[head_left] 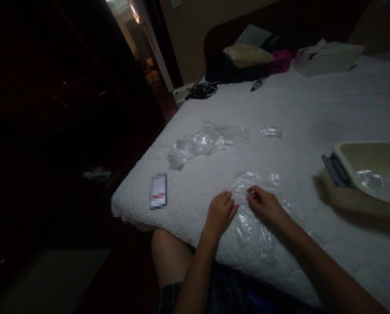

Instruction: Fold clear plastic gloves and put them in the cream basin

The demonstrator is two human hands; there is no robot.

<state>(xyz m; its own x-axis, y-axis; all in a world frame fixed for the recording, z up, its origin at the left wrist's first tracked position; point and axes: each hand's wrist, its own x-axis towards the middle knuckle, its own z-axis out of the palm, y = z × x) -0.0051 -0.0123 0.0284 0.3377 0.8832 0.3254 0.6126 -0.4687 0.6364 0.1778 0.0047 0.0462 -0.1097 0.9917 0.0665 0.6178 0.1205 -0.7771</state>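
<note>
A thin clear plastic bag (245, 224) lies spread and wrinkled on the white quilted bed cover (195, 196), in front of me. My left hand (220, 211) is at the bag's left side, its fingers curled together on the film. Over the upper middle of the same bag, my right hand (263, 204) is closed, with thumb and fingertips bent toward each other on the plastic. Exactly how much film each hand pinches is hard to see in the dim light. Farther back lies a crumpled heap of clear plastic (203, 141), with a small folded clear packet (271, 131) to its right.
A cream bin (342, 192) with a grey handle stands at the right, clear plastic inside. A phone-like blurred object (158, 191) lies near the bed's left edge. At the back are a beige pillow (247, 56), a pink roll (280, 62) and a white box (327, 59).
</note>
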